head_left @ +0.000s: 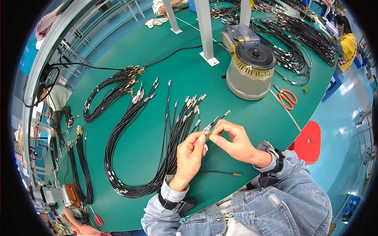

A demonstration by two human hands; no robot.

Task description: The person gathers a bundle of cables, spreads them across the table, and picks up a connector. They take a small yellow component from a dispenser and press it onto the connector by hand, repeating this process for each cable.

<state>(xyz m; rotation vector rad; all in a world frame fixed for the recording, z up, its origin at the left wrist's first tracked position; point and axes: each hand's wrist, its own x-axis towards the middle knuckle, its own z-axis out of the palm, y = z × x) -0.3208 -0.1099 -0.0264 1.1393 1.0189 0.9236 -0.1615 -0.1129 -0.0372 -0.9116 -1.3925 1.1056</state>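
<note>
Close together over the table, my left hand (190,154) and my right hand (235,142) work at the connector end of a black cable (208,128). The left thumb and finger pinch this cable just below its silvery end. My right thumb and forefinger are pressed together on a small piece of amber tape (209,134) at the same spot. Fingers partly hide how the tape lies on the cable. Left of my hands, a big U-shaped bundle of black cables (112,165) lies with its pale-labelled ends fanned out. One cable end with a yellow tip (236,174) rests below my right hand.
A round tape dispenser (251,78) with yellow strips around its rim stands beyond my right hand. Orange-handled scissors (286,98) lie beside it. More cable bundles (114,92) cover the left and far right. Grey posts (206,35) rise from the green table (177,70). A red stool (309,142) stands right. Other people sit around.
</note>
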